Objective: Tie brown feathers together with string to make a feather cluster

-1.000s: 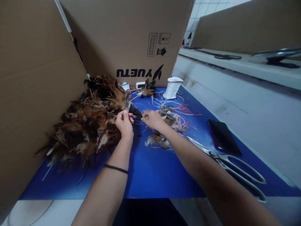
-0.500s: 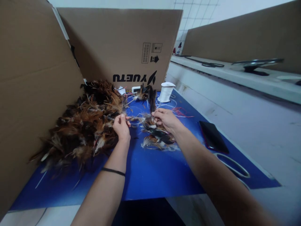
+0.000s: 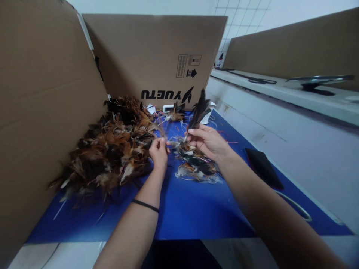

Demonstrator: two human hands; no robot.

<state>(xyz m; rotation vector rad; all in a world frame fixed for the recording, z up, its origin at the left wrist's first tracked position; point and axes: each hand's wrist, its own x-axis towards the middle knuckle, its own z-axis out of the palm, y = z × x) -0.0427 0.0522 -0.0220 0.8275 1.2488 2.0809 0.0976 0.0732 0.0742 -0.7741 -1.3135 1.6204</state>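
Observation:
My right hand (image 3: 206,140) pinches the base of a dark feather (image 3: 198,110), whose tip points up and away. My left hand (image 3: 159,151) is closed, with a thin brownish feather (image 3: 162,127) rising from its fingertips. Between and below the hands lies a small group of black, brown and white feathers (image 3: 198,162) on the blue table (image 3: 193,213). Left of my left hand spreads a large heap of brown and black feathers (image 3: 109,145). The right hand partly covers the smaller group.
A cardboard box panel (image 3: 146,56) stands at the back, and another cardboard wall (image 3: 36,93) rises at the left. A black phone (image 3: 263,168) and a pale ring-shaped item (image 3: 297,205) lie at the right. A small feather bunch (image 3: 176,112) sits at the back.
The view has shifted a little, so everything sits further right. The dark feather now leans right and hides most of the white spool. A feather now stands upright at my left fingertips.

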